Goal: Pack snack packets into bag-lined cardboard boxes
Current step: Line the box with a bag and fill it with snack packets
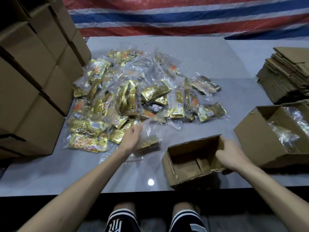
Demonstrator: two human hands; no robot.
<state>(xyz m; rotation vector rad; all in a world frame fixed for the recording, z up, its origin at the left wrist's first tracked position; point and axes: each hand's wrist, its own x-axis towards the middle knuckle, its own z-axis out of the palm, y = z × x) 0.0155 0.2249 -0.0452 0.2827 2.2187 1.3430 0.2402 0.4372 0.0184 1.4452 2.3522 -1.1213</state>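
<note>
A heap of gold snack packets in clear bags (133, 97) covers the middle of the grey table. At the heap's near edge my left hand (132, 139) grips one clear bag of packets (150, 136). An open, unlined cardboard box (192, 161) stands near the front edge with nothing in it. My right hand (232, 156) grips its right wall, fingers curled over the rim. Farther right stands a larger open box with a clear liner (275, 129).
Closed cardboard boxes (33, 72) are stacked high at the left. A stack of flattened cartons (287, 77) lies at the back right. A striped tarp (184, 15) hangs behind the table (83, 178). My knees show below its front edge.
</note>
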